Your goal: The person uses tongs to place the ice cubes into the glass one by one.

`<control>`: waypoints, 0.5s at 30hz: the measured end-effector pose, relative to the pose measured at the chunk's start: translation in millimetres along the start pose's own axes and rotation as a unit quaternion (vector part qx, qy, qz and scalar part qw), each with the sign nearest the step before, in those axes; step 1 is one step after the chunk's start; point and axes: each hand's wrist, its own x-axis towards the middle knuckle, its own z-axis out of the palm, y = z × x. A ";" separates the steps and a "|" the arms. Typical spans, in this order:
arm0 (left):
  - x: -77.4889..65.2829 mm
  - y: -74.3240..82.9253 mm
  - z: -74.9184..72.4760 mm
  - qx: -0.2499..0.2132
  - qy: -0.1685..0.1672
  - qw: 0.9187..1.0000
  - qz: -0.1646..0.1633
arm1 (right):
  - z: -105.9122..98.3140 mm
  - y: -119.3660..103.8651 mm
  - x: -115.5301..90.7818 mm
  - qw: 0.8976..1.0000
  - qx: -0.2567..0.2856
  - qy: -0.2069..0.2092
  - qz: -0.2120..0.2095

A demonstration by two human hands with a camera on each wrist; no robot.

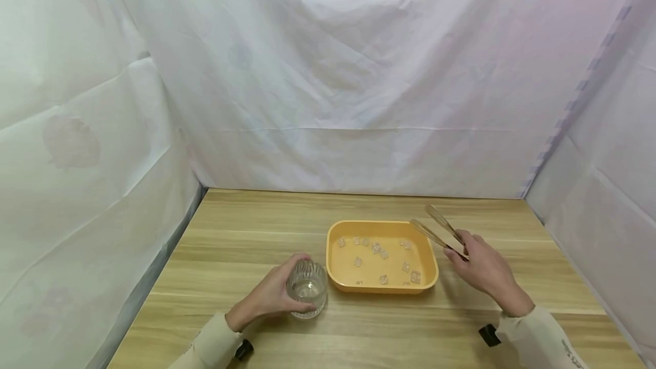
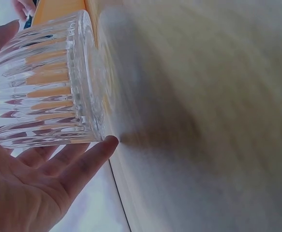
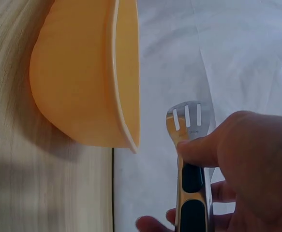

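Observation:
My left hand [image 1: 277,292] grips a clear ribbed drinking glass [image 1: 308,288], thumb and fingers round its side. The left wrist view shows the glass [image 2: 49,82] upright, its base close to the tabletop; whether they touch I cannot tell. Just right of it stands a yellow-orange tray [image 1: 342,263] with several clear cubes [image 1: 376,248] scattered over its floor. My right hand [image 1: 487,269] holds metal tongs [image 1: 429,234], their two arms spread, at the tray's right rim. Black grips and a slotted tip [image 3: 188,126] show in the right wrist view; nothing is between the arms.
The wooden table [image 1: 246,232] has a pale, streaky grain. White cloth [image 1: 328,73] hangs behind it and along both sides. Dark bands with black pieces [image 1: 490,335] sit at both wrists, below the light sleeves.

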 end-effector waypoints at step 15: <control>0.3 1.8 0.3 0.005 -0.004 1.000 -0.026 | 6.3 -14.3 5.1 0.999 0.026 0.018 -0.019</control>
